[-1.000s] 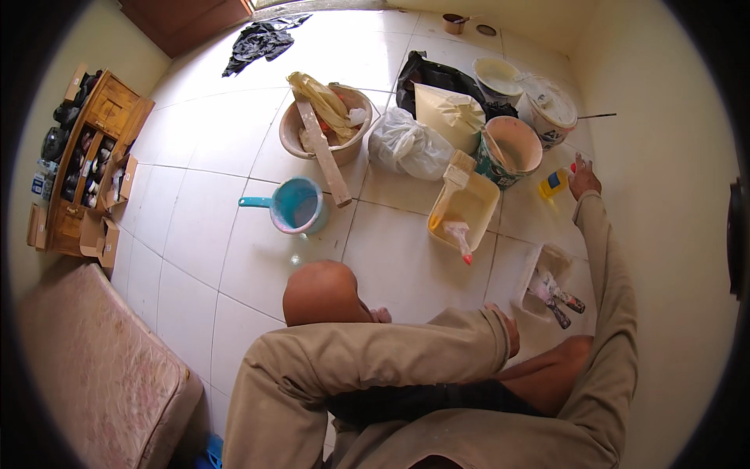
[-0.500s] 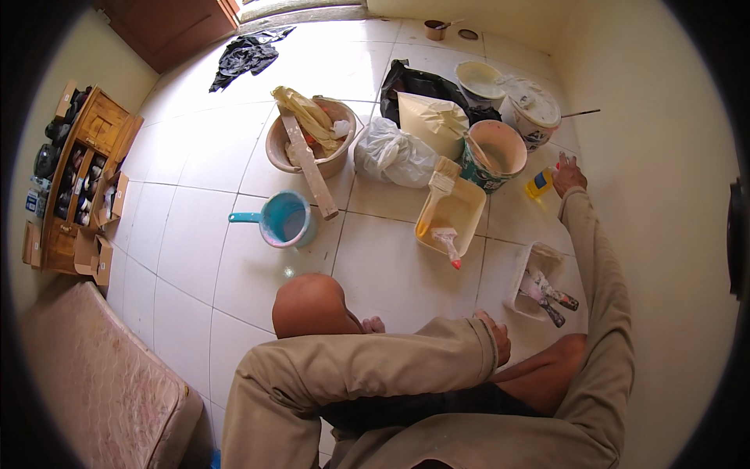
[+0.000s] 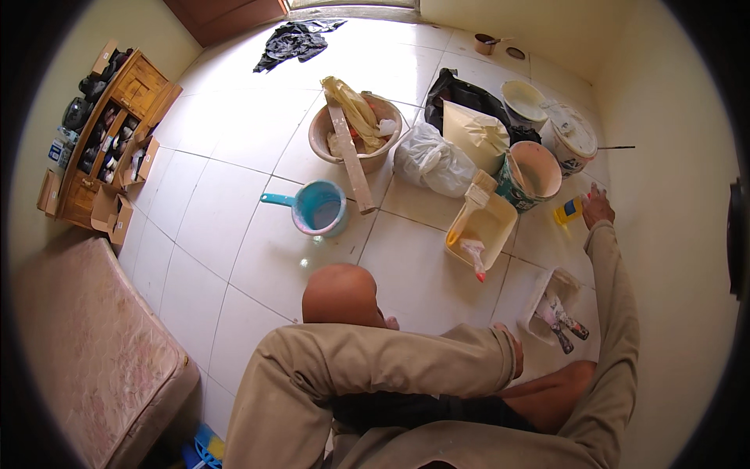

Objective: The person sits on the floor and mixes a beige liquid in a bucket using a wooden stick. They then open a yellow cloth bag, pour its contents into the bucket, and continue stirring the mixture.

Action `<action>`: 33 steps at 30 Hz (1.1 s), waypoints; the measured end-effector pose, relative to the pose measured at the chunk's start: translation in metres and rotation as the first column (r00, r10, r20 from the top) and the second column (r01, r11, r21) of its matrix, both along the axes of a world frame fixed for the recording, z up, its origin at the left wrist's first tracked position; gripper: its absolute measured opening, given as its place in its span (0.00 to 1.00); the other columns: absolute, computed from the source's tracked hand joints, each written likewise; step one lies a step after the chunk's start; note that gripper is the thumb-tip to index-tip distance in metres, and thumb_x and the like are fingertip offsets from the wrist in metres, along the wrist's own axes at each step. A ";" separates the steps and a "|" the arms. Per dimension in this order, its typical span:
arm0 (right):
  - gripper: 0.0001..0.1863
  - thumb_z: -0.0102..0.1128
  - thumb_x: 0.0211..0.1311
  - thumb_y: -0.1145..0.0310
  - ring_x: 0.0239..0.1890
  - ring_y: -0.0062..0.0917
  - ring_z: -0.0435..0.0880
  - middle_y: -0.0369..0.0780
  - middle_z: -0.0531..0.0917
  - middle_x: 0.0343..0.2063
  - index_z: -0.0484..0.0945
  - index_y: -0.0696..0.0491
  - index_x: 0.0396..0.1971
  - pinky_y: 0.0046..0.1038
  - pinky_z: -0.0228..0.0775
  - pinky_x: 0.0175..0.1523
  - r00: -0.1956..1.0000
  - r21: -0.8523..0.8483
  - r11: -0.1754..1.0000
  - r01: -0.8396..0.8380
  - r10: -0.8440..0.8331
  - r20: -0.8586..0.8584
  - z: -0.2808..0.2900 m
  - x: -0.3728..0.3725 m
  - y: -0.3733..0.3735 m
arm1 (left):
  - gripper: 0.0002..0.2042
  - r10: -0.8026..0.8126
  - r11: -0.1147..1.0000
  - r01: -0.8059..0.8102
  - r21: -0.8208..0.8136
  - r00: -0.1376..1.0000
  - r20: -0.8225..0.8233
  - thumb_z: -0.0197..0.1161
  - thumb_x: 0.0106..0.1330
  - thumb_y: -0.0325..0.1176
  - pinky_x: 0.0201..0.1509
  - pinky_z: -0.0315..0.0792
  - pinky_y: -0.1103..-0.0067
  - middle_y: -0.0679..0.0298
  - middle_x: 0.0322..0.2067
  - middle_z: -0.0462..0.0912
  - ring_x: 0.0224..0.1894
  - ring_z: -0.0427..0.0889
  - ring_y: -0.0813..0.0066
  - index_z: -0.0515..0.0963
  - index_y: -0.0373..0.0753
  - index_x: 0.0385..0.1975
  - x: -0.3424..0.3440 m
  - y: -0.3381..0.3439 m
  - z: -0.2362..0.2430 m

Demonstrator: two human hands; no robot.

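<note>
My right hand (image 3: pixel 598 205) is closed round the top of a yellow bottle (image 3: pixel 569 209) on the floor near the right wall. My left arm crosses my lap, and my left hand (image 3: pixel 509 347) rests low by my bare leg, its fingers mostly hidden. Beside the bottle stands a green bucket (image 3: pixel 524 190) with a stick in it. A cream tray (image 3: pixel 498 234) holds two brushes (image 3: pixel 476 200). Nearer me, a whitish container (image 3: pixel 539 309) holds putty knives (image 3: pixel 566 320). A turquoise dipper (image 3: pixel 319 209) stands left of the tray.
A basin (image 3: pixel 388 106) with cloth and a board, a white bag (image 3: pixel 431 159), black plastic (image 3: pixel 457 90) and lidded pails (image 3: pixel 570 137) stand ahead. Black plastic sheeting (image 3: pixel 293 43) lies farther off. A mattress (image 3: pixel 101 344) and wooden cabinet (image 3: pixel 141 86) are at left, the wall (image 3: pixel 680 234) at right.
The view has shifted, so the whole scene sits somewhat farther right in the picture. My right hand is still on the yellow bottle, with little visible movement.
</note>
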State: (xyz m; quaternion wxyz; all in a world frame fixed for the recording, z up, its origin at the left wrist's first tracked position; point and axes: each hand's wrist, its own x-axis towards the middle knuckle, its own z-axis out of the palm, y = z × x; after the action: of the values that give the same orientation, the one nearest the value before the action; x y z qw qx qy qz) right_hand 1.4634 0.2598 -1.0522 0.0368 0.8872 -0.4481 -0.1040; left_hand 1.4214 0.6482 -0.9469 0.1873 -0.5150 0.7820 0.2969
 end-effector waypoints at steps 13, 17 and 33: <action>0.30 0.38 0.69 0.47 0.57 0.38 0.72 0.43 0.66 0.59 0.58 0.46 0.66 0.47 0.67 0.57 0.999 -0.013 1.000 -0.020 0.019 -0.039 0.008 0.000 0.008 | 0.37 -0.042 0.999 0.043 0.015 0.998 -0.039 0.79 0.24 0.48 0.44 0.71 0.58 0.59 0.44 0.80 0.44 0.80 0.56 0.81 0.42 0.43 -0.001 -0.012 -0.014; 0.30 0.37 0.69 0.47 0.58 0.39 0.72 0.43 0.66 0.59 0.57 0.45 0.66 0.49 0.66 0.57 0.999 -0.028 0.999 -0.025 0.024 -0.039 0.007 0.000 0.007 | 0.35 -0.024 0.999 0.023 -0.037 0.999 -0.029 0.76 0.29 0.48 0.45 0.71 0.55 0.55 0.43 0.80 0.44 0.80 0.53 0.80 0.40 0.44 -0.003 -0.010 -0.016; 0.27 0.47 0.64 0.50 0.54 0.39 0.74 0.45 0.74 0.51 0.67 0.48 0.58 0.43 0.68 0.55 0.988 -0.076 0.992 -0.102 0.110 0.105 0.013 0.014 0.011 | 0.14 0.036 0.941 -0.070 -0.330 0.994 -0.107 0.59 0.56 0.42 0.32 0.64 0.68 0.57 0.31 0.78 0.33 0.79 0.62 0.80 0.38 0.34 0.021 0.024 0.030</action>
State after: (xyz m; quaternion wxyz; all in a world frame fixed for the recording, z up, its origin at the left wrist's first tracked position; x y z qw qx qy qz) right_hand 1.4775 0.2709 -1.0397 0.0490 0.9122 -0.4051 -0.0375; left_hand 1.4426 0.6723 -0.9172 0.0503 -0.5446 0.8152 0.1905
